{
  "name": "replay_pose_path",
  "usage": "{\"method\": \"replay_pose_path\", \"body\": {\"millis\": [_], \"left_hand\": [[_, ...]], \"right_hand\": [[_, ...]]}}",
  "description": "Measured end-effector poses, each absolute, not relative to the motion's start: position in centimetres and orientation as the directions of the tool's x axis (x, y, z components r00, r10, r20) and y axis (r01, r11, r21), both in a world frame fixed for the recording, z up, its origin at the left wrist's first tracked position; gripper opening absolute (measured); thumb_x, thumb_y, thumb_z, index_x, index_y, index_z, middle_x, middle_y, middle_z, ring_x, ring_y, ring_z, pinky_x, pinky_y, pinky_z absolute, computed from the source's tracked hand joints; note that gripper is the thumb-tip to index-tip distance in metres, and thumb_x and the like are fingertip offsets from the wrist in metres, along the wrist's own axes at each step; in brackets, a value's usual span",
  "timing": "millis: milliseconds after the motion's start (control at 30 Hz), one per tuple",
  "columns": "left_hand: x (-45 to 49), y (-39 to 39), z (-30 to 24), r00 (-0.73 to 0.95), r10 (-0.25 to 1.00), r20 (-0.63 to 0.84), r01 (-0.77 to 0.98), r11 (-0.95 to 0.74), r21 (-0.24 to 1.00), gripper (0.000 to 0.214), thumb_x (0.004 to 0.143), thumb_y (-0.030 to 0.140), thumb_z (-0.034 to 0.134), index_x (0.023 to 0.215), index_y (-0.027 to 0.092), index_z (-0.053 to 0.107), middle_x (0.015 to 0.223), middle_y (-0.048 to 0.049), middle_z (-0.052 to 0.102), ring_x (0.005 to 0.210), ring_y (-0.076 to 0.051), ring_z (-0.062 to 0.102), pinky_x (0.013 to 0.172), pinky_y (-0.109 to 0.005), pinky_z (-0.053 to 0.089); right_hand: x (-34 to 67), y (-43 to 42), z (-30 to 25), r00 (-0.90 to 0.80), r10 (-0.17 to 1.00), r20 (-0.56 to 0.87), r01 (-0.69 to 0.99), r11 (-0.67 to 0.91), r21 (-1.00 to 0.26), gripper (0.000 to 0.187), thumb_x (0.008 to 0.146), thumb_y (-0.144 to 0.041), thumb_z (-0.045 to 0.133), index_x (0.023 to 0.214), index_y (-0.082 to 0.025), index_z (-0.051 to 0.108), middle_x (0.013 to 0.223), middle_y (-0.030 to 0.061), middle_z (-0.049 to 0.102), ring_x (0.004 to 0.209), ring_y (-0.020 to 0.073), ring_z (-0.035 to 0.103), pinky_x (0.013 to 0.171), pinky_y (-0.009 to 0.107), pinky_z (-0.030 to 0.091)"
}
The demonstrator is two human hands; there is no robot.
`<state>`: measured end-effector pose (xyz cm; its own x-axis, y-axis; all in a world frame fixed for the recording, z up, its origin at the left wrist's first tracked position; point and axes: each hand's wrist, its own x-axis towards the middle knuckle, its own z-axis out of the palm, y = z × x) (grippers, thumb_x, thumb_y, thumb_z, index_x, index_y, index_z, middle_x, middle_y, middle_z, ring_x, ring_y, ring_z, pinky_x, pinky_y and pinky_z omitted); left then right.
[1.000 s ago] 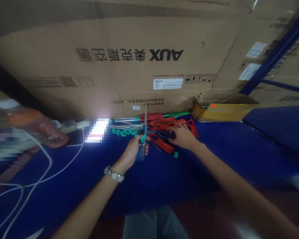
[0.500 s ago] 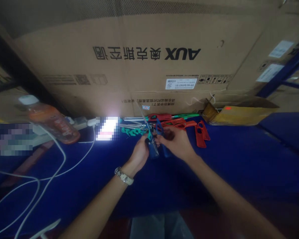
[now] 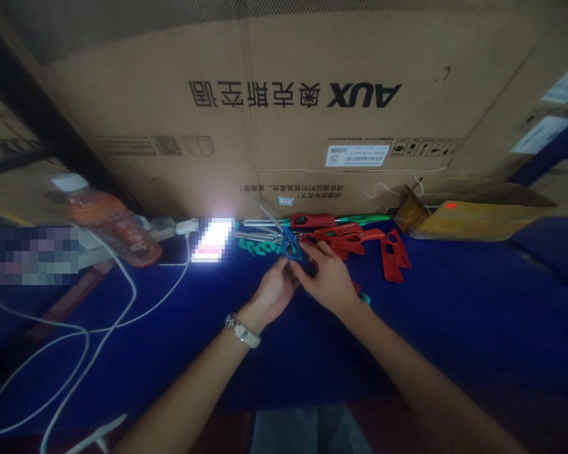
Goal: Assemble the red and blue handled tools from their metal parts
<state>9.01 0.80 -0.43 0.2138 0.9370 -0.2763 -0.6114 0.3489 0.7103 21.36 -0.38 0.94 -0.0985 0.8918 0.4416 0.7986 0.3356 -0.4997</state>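
Both my hands meet over the blue surface around a long-nosed lighter with a blue casing, its thin metal rod pointing up and to the left. My left hand grips the handle's lower part from the left. From the right, my right hand has thumb and fingers pressed on the casing, and much of the handle is hidden. Just beyond lie red lighter casings, metal rods and a pile of small green parts. Two loose red half-shells rest to the right. A green tip peeks out by my right wrist.
A large cardboard box stands like a wall behind. To the left are a drink bottle, a bright blurred screen and white cables. A yellow open carton sits at the back right.
The blue half-shell in my right hand has come over onto the lighter in my left, and both hands now close on it. The view has shifted slightly.
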Motion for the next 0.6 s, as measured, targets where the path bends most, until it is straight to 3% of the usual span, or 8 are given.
{"method": "replay_pose_path", "body": {"millis": [400, 600], "left_hand": [[7.9, 0.9, 0.4, 0.312, 0.896, -0.316, -0.693, 0.442, 0.569, 0.018, 0.085, 0.008, 0.049, 0.084, 0.015, 0.065, 0.075, -0.0031, 0.065, 0.065, -0.014, 0.059, 0.083, -0.034, 0.054], [8.0, 1.0, 0.0, 0.27, 0.922, -0.278, -0.663, 0.387, 0.641, 0.014, 0.082, 0.013, 0.054, 0.087, 0.016, 0.067, 0.082, -0.0061, 0.069, 0.073, -0.017, 0.062, 0.081, -0.035, 0.053]], "right_hand": [[21.7, -0.7, -0.2, -0.116, 0.888, 0.445, 0.805, 0.347, -0.481, 0.05, 0.094, -0.044, 0.058, 0.141, -0.031, 0.057, 0.116, 0.0101, 0.052, 0.096, 0.0231, 0.067, 0.078, 0.037, 0.06], [21.9, -0.3, -0.9, -0.208, 0.89, 0.406, 0.743, 0.414, -0.526, 0.053, 0.097, -0.036, 0.054, 0.149, -0.032, 0.047, 0.119, 0.0099, 0.058, 0.095, 0.0234, 0.07, 0.086, 0.04, 0.059]]}}
